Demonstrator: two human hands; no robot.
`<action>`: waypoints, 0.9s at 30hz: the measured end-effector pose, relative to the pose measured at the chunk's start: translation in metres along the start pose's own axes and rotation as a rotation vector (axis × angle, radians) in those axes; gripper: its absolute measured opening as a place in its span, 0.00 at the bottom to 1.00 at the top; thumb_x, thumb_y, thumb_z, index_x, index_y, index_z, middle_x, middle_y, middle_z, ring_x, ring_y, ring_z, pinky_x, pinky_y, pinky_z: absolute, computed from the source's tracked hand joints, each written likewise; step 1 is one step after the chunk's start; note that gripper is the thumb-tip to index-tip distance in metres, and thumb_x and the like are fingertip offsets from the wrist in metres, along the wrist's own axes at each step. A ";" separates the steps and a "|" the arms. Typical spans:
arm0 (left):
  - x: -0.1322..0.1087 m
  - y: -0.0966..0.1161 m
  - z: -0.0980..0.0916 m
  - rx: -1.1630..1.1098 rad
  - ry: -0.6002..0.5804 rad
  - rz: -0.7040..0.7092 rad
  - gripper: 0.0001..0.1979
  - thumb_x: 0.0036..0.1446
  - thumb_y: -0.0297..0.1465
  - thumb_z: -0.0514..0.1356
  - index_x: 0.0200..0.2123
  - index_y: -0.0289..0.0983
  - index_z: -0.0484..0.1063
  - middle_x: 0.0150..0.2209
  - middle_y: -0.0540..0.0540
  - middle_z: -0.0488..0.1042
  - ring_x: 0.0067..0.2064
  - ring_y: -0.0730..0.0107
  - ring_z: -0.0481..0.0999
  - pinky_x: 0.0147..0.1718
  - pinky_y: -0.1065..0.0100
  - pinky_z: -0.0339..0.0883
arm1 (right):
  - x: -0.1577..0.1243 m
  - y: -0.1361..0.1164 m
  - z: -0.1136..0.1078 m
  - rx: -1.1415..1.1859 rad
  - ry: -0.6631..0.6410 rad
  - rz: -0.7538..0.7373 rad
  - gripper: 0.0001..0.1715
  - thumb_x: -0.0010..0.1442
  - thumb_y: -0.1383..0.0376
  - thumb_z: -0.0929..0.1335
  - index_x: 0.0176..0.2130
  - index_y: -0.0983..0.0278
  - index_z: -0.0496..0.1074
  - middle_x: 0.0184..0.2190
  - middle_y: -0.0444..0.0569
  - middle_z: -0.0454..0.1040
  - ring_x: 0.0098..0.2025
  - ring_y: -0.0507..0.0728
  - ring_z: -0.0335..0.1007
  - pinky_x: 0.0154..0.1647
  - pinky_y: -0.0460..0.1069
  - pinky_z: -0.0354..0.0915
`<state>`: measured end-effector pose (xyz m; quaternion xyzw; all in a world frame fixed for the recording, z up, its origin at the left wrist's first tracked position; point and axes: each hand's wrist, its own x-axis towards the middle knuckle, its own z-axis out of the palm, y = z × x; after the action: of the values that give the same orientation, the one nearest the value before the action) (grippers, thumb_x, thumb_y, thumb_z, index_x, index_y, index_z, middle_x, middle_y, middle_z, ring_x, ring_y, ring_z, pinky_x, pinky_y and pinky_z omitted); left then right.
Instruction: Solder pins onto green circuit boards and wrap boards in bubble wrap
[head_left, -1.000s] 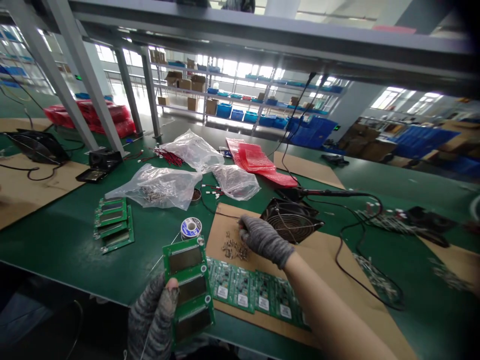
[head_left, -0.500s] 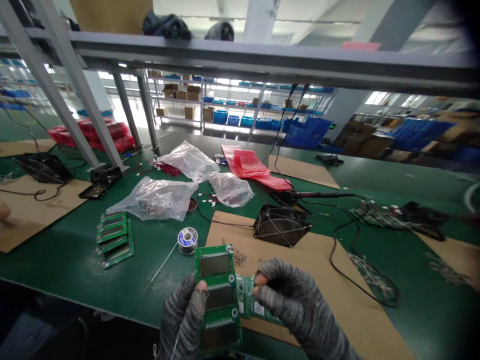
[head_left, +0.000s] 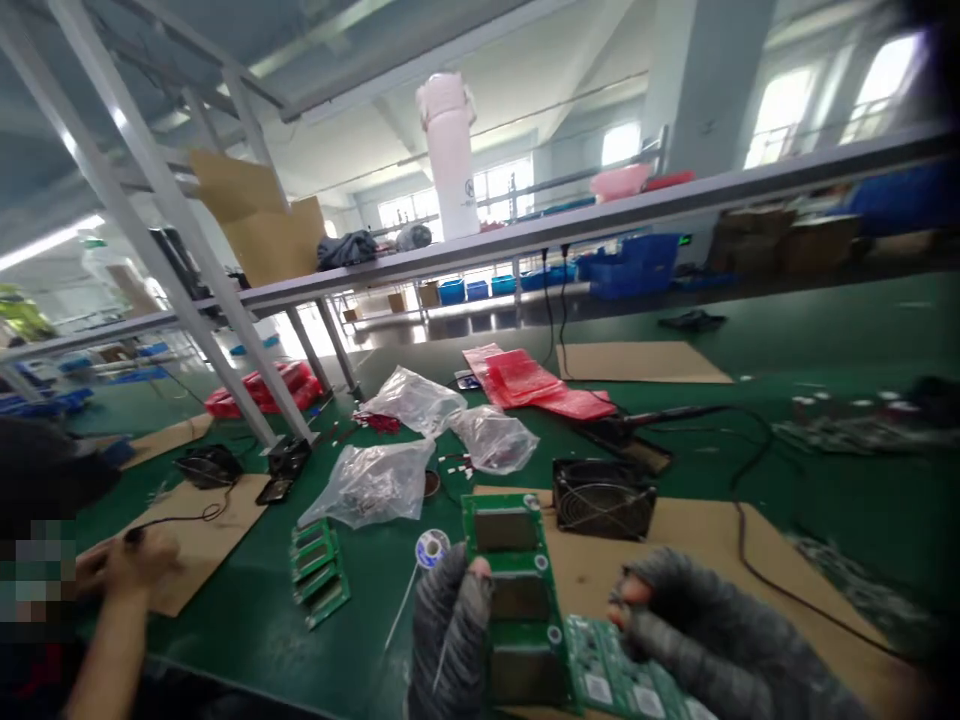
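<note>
ok so left hand [head_left: 448, 640]'s clamped on a green three-screen panel [head_left: 519, 598], bottom centre of frame. Right hand [head_left: 697, 635], lower right, is pinched closed by some circuit boards [head_left: 592, 660], can't tell if anything's in it. Clear bag [head_left: 401, 465] mid-frame has little metallic bits [head_left: 373, 496] inside, cardboard box [head_left: 274, 240] upper left, contents hidden

Gloved left hand [head_left: 448, 635] and gloved right hand [head_left: 697, 630]: mottled dark and light grey. Held panel [head_left: 514, 562]: green, bearing dark grey-brown rectangular displays [head_left: 519, 598]; pale rings [head_left: 541, 563] mark its right edge. Circuit boards [head_left: 616, 655], near right: green, with white square labels [head_left: 598, 690]. Panel stack [head_left: 321, 572], left: green, dark display windows. Workbench [head_left: 369, 625]: dark green. Cardboard sheet [head_left: 581, 580]: tan. Solder spool [head_left: 433, 549]: blue-and-white. Fan [head_left: 604, 498]: black. Plastic bags [head_left: 379, 480]: translucent, whitish. Wrapping sheets [head_left: 525, 375], farther back: red. Far bins [head_left: 630, 265]: blue.
</note>
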<state>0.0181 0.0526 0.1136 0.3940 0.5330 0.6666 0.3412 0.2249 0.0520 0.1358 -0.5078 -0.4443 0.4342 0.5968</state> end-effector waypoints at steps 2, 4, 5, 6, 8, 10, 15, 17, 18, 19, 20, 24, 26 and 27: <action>-0.004 -0.001 0.011 -0.127 0.020 -0.147 0.26 0.47 0.53 0.67 0.42 0.40 0.79 0.44 0.43 0.81 0.46 0.54 0.80 0.51 0.51 0.74 | 0.008 -0.016 -0.001 -0.049 -0.060 -0.018 0.17 0.40 0.57 0.80 0.30 0.60 0.77 0.27 0.49 0.78 0.29 0.58 0.76 0.30 0.50 0.74; -0.006 -0.003 0.019 -0.213 0.013 -0.187 0.26 0.48 0.52 0.67 0.44 0.40 0.78 0.43 0.44 0.81 0.42 0.55 0.81 0.43 0.55 0.79 | 0.013 -0.025 0.003 -0.021 -0.208 -0.066 0.16 0.40 0.58 0.80 0.27 0.62 0.76 0.26 0.47 0.77 0.28 0.56 0.74 0.30 0.49 0.72; -0.005 -0.005 0.022 -0.206 0.024 -0.132 0.24 0.47 0.52 0.67 0.42 0.41 0.79 0.43 0.44 0.81 0.43 0.55 0.81 0.43 0.57 0.79 | 0.016 -0.025 0.007 0.005 -0.283 -0.085 0.15 0.41 0.59 0.80 0.27 0.63 0.76 0.26 0.47 0.77 0.28 0.54 0.73 0.30 0.48 0.71; -0.004 -0.007 0.024 -0.185 0.017 -0.075 0.23 0.46 0.52 0.68 0.39 0.42 0.80 0.42 0.44 0.81 0.45 0.55 0.81 0.45 0.58 0.78 | 0.018 -0.023 0.011 0.050 -0.306 -0.088 0.15 0.44 0.58 0.79 0.27 0.63 0.75 0.26 0.46 0.77 0.28 0.53 0.73 0.31 0.47 0.70; -0.002 -0.010 0.026 -0.131 -0.004 0.043 0.20 0.44 0.52 0.69 0.33 0.43 0.80 0.40 0.44 0.82 0.47 0.53 0.80 0.47 0.59 0.77 | 0.020 -0.018 0.018 0.137 -0.302 -0.057 0.14 0.47 0.58 0.78 0.28 0.63 0.75 0.26 0.45 0.76 0.29 0.52 0.72 0.32 0.47 0.69; -0.001 -0.011 0.027 -0.095 -0.006 0.107 0.19 0.46 0.52 0.68 0.32 0.43 0.80 0.40 0.44 0.82 0.46 0.53 0.80 0.46 0.59 0.78 | 0.023 -0.014 0.023 0.180 -0.261 -0.020 0.14 0.48 0.58 0.78 0.29 0.63 0.74 0.26 0.44 0.75 0.27 0.52 0.71 0.31 0.47 0.69; -0.005 -0.015 0.027 0.023 0.051 0.094 0.20 0.54 0.49 0.64 0.42 0.42 0.79 0.43 0.44 0.80 0.45 0.58 0.80 0.47 0.61 0.76 | 0.028 -0.013 0.025 0.023 -0.231 -0.002 0.11 0.49 0.60 0.76 0.30 0.63 0.75 0.27 0.45 0.74 0.28 0.53 0.71 0.30 0.48 0.68; -0.005 -0.019 0.023 0.090 0.060 0.107 0.20 0.54 0.49 0.65 0.43 0.42 0.79 0.42 0.45 0.80 0.46 0.60 0.79 0.49 0.62 0.74 | 0.029 -0.011 0.025 -0.052 -0.212 -0.027 0.10 0.49 0.60 0.76 0.29 0.63 0.75 0.28 0.47 0.75 0.31 0.55 0.71 0.32 0.49 0.69; -0.004 -0.021 0.020 0.110 0.042 0.121 0.20 0.53 0.49 0.65 0.42 0.42 0.80 0.42 0.45 0.81 0.46 0.60 0.79 0.50 0.63 0.73 | 0.028 -0.010 0.024 -0.072 -0.202 -0.029 0.10 0.49 0.60 0.75 0.29 0.63 0.75 0.28 0.47 0.75 0.31 0.56 0.71 0.33 0.50 0.69; -0.003 -0.023 0.018 0.121 0.009 0.139 0.19 0.53 0.48 0.66 0.41 0.41 0.80 0.42 0.44 0.81 0.46 0.60 0.79 0.50 0.63 0.74 | 0.028 -0.009 0.024 -0.083 -0.190 -0.023 0.10 0.49 0.59 0.75 0.28 0.62 0.75 0.27 0.47 0.75 0.32 0.56 0.72 0.33 0.51 0.70; -0.002 -0.025 0.015 0.123 -0.034 0.158 0.18 0.52 0.47 0.67 0.41 0.41 0.80 0.42 0.44 0.81 0.45 0.60 0.80 0.49 0.64 0.74 | 0.027 -0.007 0.024 -0.088 -0.180 -0.013 0.10 0.49 0.59 0.75 0.28 0.62 0.75 0.27 0.47 0.75 0.32 0.57 0.72 0.34 0.51 0.70; 0.003 -0.032 0.008 0.138 -0.169 0.229 0.14 0.55 0.38 0.67 0.44 0.43 0.80 0.40 0.46 0.82 0.41 0.64 0.82 0.41 0.71 0.77 | 0.025 -0.004 0.019 -0.073 -0.179 0.026 0.10 0.50 0.60 0.75 0.30 0.63 0.74 0.29 0.47 0.76 0.32 0.56 0.72 0.35 0.51 0.70; 0.004 -0.035 0.006 0.160 -0.178 0.286 0.14 0.57 0.35 0.65 0.47 0.45 0.79 0.41 0.48 0.82 0.41 0.67 0.82 0.40 0.73 0.76 | 0.025 -0.006 0.017 -0.060 -0.193 0.040 0.09 0.50 0.61 0.75 0.30 0.63 0.74 0.28 0.46 0.75 0.31 0.55 0.71 0.34 0.50 0.69; 0.004 -0.036 0.006 0.178 -0.184 0.326 0.14 0.57 0.34 0.65 0.48 0.45 0.78 0.42 0.48 0.82 0.42 0.67 0.82 0.41 0.74 0.76 | 0.025 -0.007 0.016 -0.054 -0.198 0.042 0.09 0.51 0.62 0.75 0.30 0.63 0.74 0.28 0.46 0.75 0.31 0.54 0.71 0.34 0.49 0.69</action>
<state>0.0230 0.0656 0.0796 0.5628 0.4856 0.6245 0.2398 0.2159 0.0792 0.1464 -0.4878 -0.5019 0.4823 0.5268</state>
